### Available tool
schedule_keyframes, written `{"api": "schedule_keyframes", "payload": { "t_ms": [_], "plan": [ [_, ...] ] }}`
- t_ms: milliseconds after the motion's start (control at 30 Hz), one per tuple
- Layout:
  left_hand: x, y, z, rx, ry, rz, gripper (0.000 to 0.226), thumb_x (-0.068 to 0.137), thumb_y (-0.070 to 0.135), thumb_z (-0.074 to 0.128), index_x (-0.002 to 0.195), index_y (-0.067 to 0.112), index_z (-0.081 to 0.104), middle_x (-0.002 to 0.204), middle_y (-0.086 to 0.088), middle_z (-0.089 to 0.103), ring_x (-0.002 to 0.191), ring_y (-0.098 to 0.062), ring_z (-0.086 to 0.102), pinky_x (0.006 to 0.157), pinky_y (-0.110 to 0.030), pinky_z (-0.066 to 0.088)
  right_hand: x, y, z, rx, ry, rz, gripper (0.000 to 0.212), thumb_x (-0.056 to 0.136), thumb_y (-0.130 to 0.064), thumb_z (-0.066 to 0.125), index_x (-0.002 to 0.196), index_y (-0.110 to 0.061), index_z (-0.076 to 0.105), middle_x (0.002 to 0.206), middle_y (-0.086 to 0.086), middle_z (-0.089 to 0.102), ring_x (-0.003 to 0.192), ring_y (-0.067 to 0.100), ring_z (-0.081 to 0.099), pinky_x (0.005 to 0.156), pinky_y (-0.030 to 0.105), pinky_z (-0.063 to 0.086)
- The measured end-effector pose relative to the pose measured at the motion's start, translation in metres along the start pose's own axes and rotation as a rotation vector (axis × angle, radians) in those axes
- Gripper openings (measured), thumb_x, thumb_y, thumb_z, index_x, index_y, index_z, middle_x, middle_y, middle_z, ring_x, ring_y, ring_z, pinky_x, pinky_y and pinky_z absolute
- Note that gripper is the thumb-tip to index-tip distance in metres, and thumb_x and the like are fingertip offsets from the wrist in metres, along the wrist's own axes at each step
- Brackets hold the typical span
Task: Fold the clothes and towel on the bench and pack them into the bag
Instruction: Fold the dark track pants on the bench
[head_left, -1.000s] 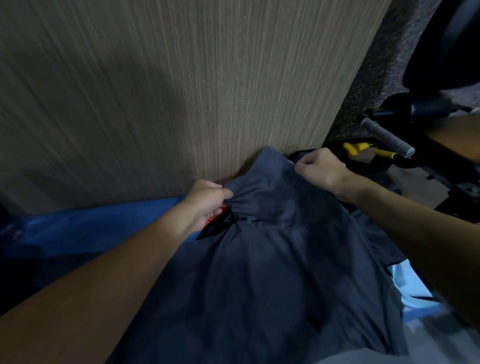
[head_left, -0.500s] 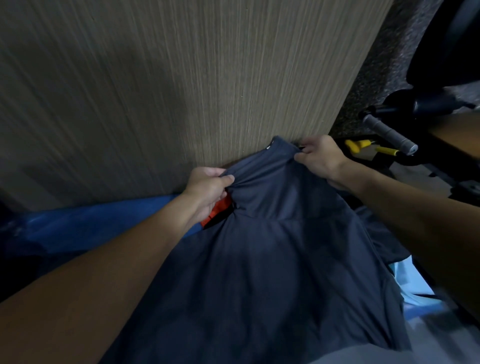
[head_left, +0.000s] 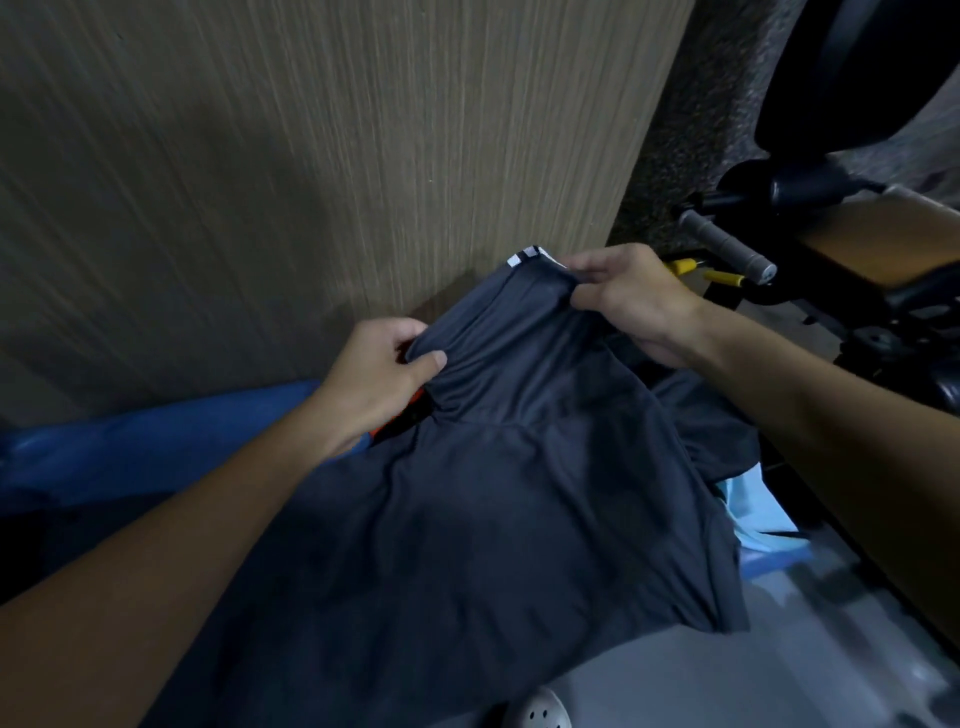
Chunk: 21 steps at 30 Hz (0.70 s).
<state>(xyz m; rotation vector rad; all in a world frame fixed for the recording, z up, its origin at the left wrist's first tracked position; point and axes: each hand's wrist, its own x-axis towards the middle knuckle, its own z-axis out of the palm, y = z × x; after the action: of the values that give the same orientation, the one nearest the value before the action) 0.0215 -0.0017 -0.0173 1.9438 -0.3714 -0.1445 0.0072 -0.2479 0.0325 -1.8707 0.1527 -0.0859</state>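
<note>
A dark grey garment (head_left: 498, 519) hangs in front of me, spread between both hands. My left hand (head_left: 379, 374) pinches its top edge at the left, thumb over the cloth. My right hand (head_left: 623, 296) grips the top edge at the right, where a small white label (head_left: 527, 257) shows. An orange patch (head_left: 395, 421) peeks out below my left hand. A light blue cloth (head_left: 753, 514) lies under the garment's right side. More dark fabric (head_left: 706, 421) sits behind it. The bag is not identifiable.
A wood-grain panel (head_left: 311, 156) stands close behind the garment. A blue surface (head_left: 130, 441) runs along its foot at the left. Black gym equipment with a grey handle (head_left: 727, 244) and yellow parts (head_left: 685, 266) is at the right. Grey floor (head_left: 727, 675) lies below.
Both hands have lifted the garment's top edge higher and away from me. The white label now shows at the top edge.
</note>
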Motion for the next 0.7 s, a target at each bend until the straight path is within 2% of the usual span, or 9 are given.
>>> {"api": "schedule_keyframes", "payload": {
  "t_ms": [100, 167, 233, 333, 367, 467, 533, 633, 700],
  "plan": [
    [-0.027, -0.004, 0.006, 0.116, 0.023, 0.213, 0.018, 0.091, 0.006, 0.067, 0.088, 0.023, 0.070, 0.094, 0.004, 0.069, 0.090, -0.005, 0.064, 0.083, -0.019, 0.048, -0.028, 0.009, -0.011, -0.024, -0.032, -0.153, 0.028, 0.086, 0.014, 0.057, 0.079, -0.011, 0.067, 0.090, 0.017, 0.066, 0.082, 0.025, 0.061, 0.078, 0.036, 0.053],
    [-0.045, -0.014, 0.013, 0.209, -0.029, 0.380, 0.016, 0.087, 0.009, 0.067, 0.088, 0.025, 0.067, 0.095, 0.008, 0.064, 0.092, 0.002, 0.059, 0.085, -0.014, 0.043, -0.046, 0.021, -0.020, -0.118, -0.101, -0.292, 0.030, 0.083, 0.013, 0.061, 0.073, -0.015, 0.064, 0.092, 0.013, 0.065, 0.084, 0.014, 0.060, 0.080, 0.025, 0.047],
    [-0.060, -0.030, 0.022, 0.310, -0.141, 0.478, 0.012, 0.083, 0.013, 0.068, 0.091, 0.021, 0.070, 0.095, 0.009, 0.062, 0.093, -0.001, 0.059, 0.086, -0.017, 0.044, -0.063, 0.040, -0.027, -0.334, -0.180, -0.418, 0.031, 0.080, 0.003, 0.063, 0.071, -0.027, 0.064, 0.097, 0.004, 0.066, 0.091, 0.002, 0.060, 0.088, 0.019, 0.043],
    [-0.072, -0.053, 0.031, 0.469, -0.257, 0.496, 0.015, 0.083, 0.024, 0.068, 0.098, 0.022, 0.072, 0.097, 0.017, 0.058, 0.091, -0.006, 0.055, 0.084, -0.032, 0.049, -0.080, 0.073, -0.033, -0.690, -0.183, -0.377, 0.043, 0.077, -0.006, 0.062, 0.065, -0.046, 0.060, 0.111, -0.019, 0.057, 0.111, 0.009, 0.048, 0.097, 0.040, 0.034],
    [-0.072, -0.056, 0.032, 0.513, -0.277, 0.487, 0.017, 0.084, 0.028, 0.067, 0.100, 0.023, 0.071, 0.098, 0.020, 0.056, 0.091, -0.005, 0.053, 0.085, -0.036, 0.049, -0.085, 0.079, -0.033, -0.774, -0.181, -0.349, 0.046, 0.078, -0.003, 0.062, 0.067, -0.048, 0.061, 0.114, -0.023, 0.053, 0.115, 0.010, 0.043, 0.096, 0.040, 0.030],
    [-0.073, -0.053, 0.034, 0.614, -0.327, 0.489, 0.021, 0.086, 0.036, 0.063, 0.103, 0.026, 0.071, 0.099, 0.021, 0.053, 0.096, -0.005, 0.050, 0.089, -0.041, 0.047, -0.097, 0.090, -0.031, -0.928, -0.136, -0.355, 0.036, 0.078, -0.001, 0.059, 0.078, -0.036, 0.070, 0.126, -0.019, 0.049, 0.120, 0.016, 0.036, 0.088, 0.033, 0.022],
    [-0.078, -0.047, 0.036, 0.701, -0.342, 0.513, 0.027, 0.088, 0.044, 0.057, 0.106, 0.028, 0.070, 0.103, 0.019, 0.052, 0.100, -0.004, 0.047, 0.091, -0.040, 0.046, -0.104, 0.091, -0.030, -0.951, -0.092, -0.392, 0.029, 0.075, -0.008, 0.054, 0.082, -0.030, 0.071, 0.129, -0.013, 0.051, 0.120, 0.018, 0.037, 0.086, 0.032, 0.021],
    [-0.086, -0.037, 0.042, 0.809, -0.301, 0.525, 0.048, 0.089, 0.053, 0.044, 0.126, 0.030, 0.062, 0.130, 0.011, 0.048, 0.123, -0.010, 0.041, 0.103, -0.038, 0.038, -0.117, 0.095, -0.021, -0.961, -0.046, -0.475, 0.028, 0.076, -0.027, 0.046, 0.089, -0.026, 0.071, 0.124, -0.007, 0.055, 0.116, 0.020, 0.043, 0.086, 0.039, 0.031],
    [-0.090, -0.033, 0.049, 0.909, -0.368, 0.474, 0.061, 0.091, 0.058, 0.029, 0.146, 0.034, 0.044, 0.157, 0.009, 0.026, 0.144, -0.013, 0.019, 0.116, -0.036, 0.019, -0.123, 0.103, -0.015, -1.079, -0.067, -0.527, 0.030, 0.082, -0.037, 0.045, 0.094, -0.028, 0.071, 0.126, -0.004, 0.054, 0.116, 0.022, 0.046, 0.087, 0.043, 0.037]
  ]
}}
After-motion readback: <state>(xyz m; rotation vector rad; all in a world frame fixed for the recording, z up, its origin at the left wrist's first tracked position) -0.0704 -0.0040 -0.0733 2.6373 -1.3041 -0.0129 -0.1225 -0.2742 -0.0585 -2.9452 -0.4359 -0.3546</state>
